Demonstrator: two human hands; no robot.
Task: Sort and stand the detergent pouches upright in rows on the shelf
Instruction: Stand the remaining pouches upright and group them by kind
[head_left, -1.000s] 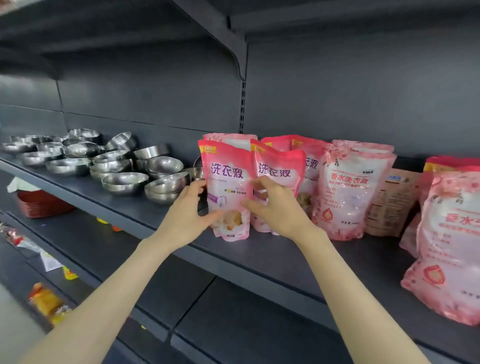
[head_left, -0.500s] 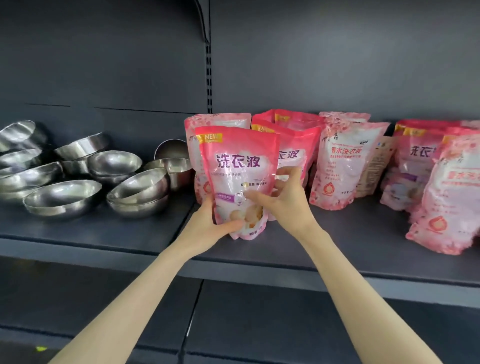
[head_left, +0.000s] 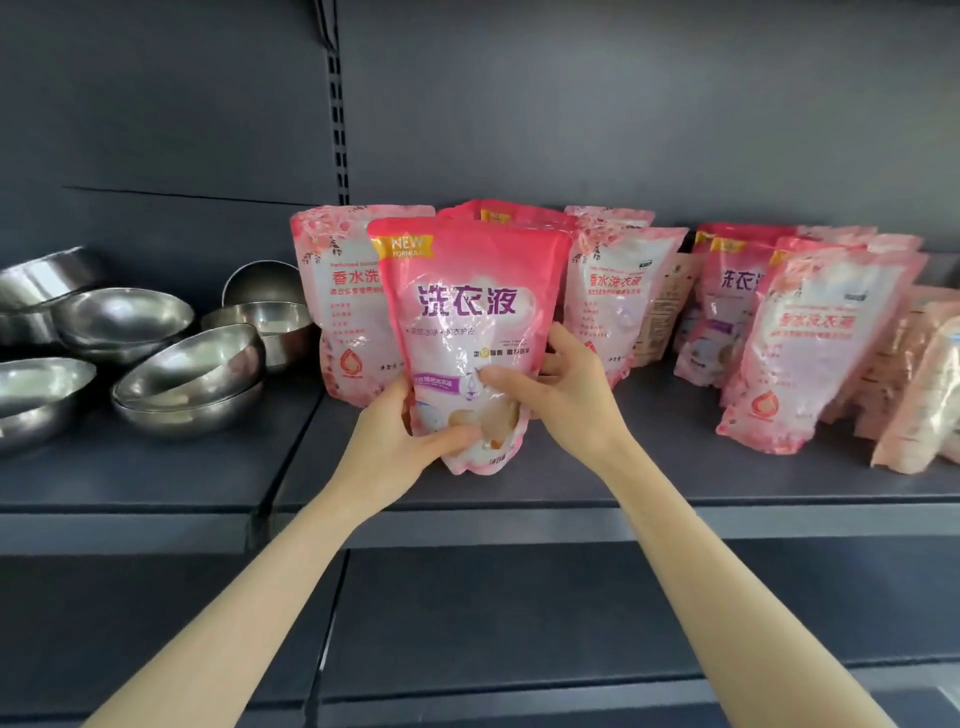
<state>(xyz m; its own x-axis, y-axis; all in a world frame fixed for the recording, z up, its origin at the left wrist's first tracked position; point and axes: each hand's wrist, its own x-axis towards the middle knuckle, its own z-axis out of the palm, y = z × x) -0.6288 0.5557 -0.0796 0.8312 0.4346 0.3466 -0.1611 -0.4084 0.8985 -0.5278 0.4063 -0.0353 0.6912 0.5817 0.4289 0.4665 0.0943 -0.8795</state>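
A bright pink detergent pouch (head_left: 467, 312) with a "NEW" badge stands upright near the middle of the dark shelf (head_left: 597, 483). My left hand (head_left: 400, 447) grips its lower left corner, thumb across the front. My right hand (head_left: 561, 395) holds its right side, thumb on the front and fingers behind. Behind it stand a pale pink pouch (head_left: 337, 291), another bright pink pouch (head_left: 498, 213) mostly hidden, and a pale pink pouch (head_left: 618, 291). Further right, several more pouches (head_left: 810, 332) lean in a loose group.
Stacked steel bowls (head_left: 171, 364) fill the left part of the shelf, close to the pouches. A brown-printed pouch (head_left: 660, 312) stands between the pink ones. Paler pouches (head_left: 914, 395) lean at the far right. A lower shelf (head_left: 519, 649) lies below.
The view has come closer and shifted right. The held pouch has moved forward and a little right, now covering the bright pink pouch behind it. Both hands keep their hold.
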